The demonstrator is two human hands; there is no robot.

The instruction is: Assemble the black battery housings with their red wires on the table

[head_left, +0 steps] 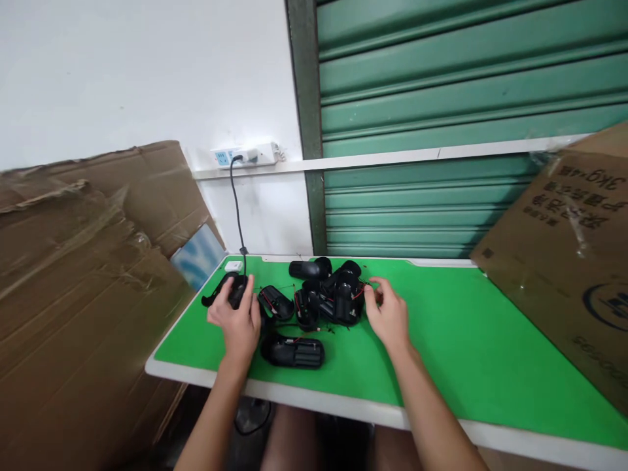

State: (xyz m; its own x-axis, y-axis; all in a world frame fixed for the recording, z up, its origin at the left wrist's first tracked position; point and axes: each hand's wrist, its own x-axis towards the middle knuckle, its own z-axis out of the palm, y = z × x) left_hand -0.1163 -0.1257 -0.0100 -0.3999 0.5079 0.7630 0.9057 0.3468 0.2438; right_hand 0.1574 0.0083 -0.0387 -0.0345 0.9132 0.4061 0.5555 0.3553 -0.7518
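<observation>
My left hand is at the left of the green table mat, its fingers closed around a black plastic shell. My right hand is at the right edge of a pile of black plastic housings, with thumb and forefinger bent toward each other. A thin red wire runs up to those fingertips; whether they pinch it or a small dark part cannot be made out. Between my hands lie open housings with wires, one an oval shell. Closer to me rests a long black housing with ribbed slots.
A black cable hangs from a white power strip on the wall down to the table. A small white box sits at the back left corner. Large cardboard sheets flank the left, and a printed carton leans on the right.
</observation>
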